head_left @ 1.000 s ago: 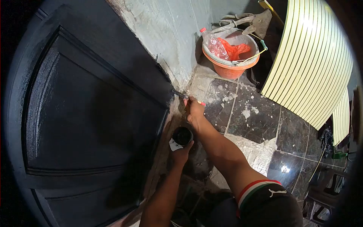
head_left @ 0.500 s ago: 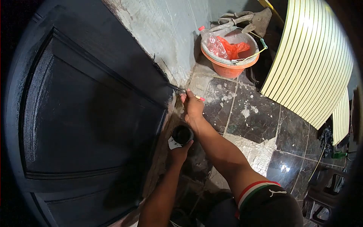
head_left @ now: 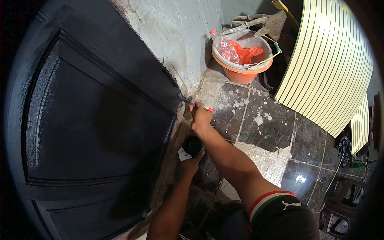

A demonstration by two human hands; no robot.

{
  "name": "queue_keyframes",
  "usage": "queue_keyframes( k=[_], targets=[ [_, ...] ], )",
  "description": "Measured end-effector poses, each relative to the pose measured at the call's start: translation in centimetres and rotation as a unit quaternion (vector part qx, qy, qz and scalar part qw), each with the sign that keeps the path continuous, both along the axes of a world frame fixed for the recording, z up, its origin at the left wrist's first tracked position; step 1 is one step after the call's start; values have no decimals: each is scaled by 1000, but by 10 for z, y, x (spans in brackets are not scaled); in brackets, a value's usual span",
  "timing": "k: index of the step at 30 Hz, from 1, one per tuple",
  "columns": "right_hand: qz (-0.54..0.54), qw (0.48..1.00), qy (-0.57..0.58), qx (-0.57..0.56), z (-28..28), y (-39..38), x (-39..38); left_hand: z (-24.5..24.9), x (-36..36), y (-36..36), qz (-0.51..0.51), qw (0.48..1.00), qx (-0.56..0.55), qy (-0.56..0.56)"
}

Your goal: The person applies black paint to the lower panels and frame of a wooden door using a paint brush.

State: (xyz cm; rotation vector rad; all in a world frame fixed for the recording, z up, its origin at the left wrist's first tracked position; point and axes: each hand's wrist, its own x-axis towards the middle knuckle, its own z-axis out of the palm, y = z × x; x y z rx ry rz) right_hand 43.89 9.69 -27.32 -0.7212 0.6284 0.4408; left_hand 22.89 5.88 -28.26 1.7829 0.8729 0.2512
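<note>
A thin brush [head_left: 185, 99] with a red-tipped handle is held in my right hand [head_left: 202, 116], its bristles touching the edge of the black panelled door [head_left: 104, 116] near the wall's lower corner. Below it, my left hand [head_left: 192, 163] is wrapped round a small cup [head_left: 185, 155] with dark contents and a pale label. The cup stays close to the door's edge, over the floor. Wet-looking streaks shine on the door's left part.
An orange bucket [head_left: 244, 75] with a plastic bottle and red bag stands by the rough wall [head_left: 172, 36]. Striped cream panels [head_left: 328, 68] lean at the right. A dark stool [head_left: 344, 204] is at lower right, on the stained tiles [head_left: 268, 120].
My right hand has moved slightly down with the brush, whose handle has shifted a little left and down. My left hand still holds the cup in nearly the same place.
</note>
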Motion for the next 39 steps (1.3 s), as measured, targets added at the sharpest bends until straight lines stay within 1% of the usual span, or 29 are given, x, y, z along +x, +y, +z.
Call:
queue_keyframes(
  k=[3, 4, 5, 7, 8, 9, 10, 12, 14, 15, 16, 17, 18, 19, 20, 21, 22, 23, 24, 26, 28, 29, 32, 33, 35, 37, 39],
  targets=[
    [-60, 997, 32, 33, 0, -4, 7, 4, -7, -5, 9, 1000, -4, 24],
    [-41, 998, 26, 49, 4, -7, 9, 2, -9, -4, 6, 999, -8, 31],
    [-31, 999, 18, 39, 5, -6, 7, 1, -13, -4, 4, 999, -13, 38],
    [-7, 1000, -3, 15, -7, 0, 3, -8, -21, 0, -5, 998, 16, 53],
    [1, 1000, 7, -20, -15, 0, 1, -12, -28, 3, -8, 998, 30, 61],
    [9, 998, 15, -53, -31, -1, 1, -9, -35, 6, -21, 998, 35, 46],
    [18, 996, 22, -86, -31, -5, 1, -5, -43, 11, -34, 998, 41, 30],
    [52, 991, 10, -125, -25, -14, 4, 7, -56, 19, -41, 998, 42, 13],
    [98, 979, -36, -178, -31, -18, 20, 21, -68, 26, -37, 999, 26, 8],
    [135, 964, -72, -216, -43, -20, 32, 11, -74, 37, -72, 997, 39, -10],
    [183, 938, -118, -269, -58, -20, 47, -14, -83, 51, -108, 993, 50, -26],
    [218, 911, -156, -313, -65, -21, 59, -26, -89, 59, -146, 986, 62, -42],
    [234, 893, -178, -339, -68, -22, 68, -6, -91, 59, -172, 983, 60, -11],
    [174, 930, -137, -294, -45, -27, 60, 30, -89, 57, -197, 978, 56, 22],
    [110, 958, -96, -246, -19, -33, 52, 52, -87, 55, -225, 971, 54, 54],
    [39, 979, -51, -194, 1, -39, 35, 55, -97, 51, -209, 975, 58, 48],
    [-27, 990, -10, -135, 7, -38, 29, 54, -95, 45, -186, 979, 67, 41],
    [-8, 993, -23, -118, 2, -37, 28, 51, -87, 40, -162, 983, 78, 31],
    [10, 994, -29, -105, -20, -41, 21, 43, -87, 36, -139, 989, 53, -2],
    [-50, 999, -13, 16, -67, -33, 15, 23, -79, 28, -90, 993, 3, -70],
    [11, 1000, -20, 9, -63, -42, 1, 7, -76, 17, -55, 995, 0, -80],
    [-6, 999, -17, 28, -65, -37, -3, 2, -80, 13, -41, 996, -2, -82],
    [-53, 996, 0, 68, -71, -24, -7, -6, -88, 10, -48, 997, -27, -56],
    [-62, 995, 5, 78, -69, -19, -6, -9, -87, 13, -62, 996, -22, -68],
    [-59, 995, 0, 82, -67, -8, -3, -16, -87, 22, -86, 992, -12, -91],
    [-44, 995, -12, 91, -72, 2, 0, -16, -78, 30, -76, 993, -11, -89],
    [-35, 998, -43, 15, -78, 9, -7, -18, -71, 38, -59, 994, -14, -95]
  ],
)
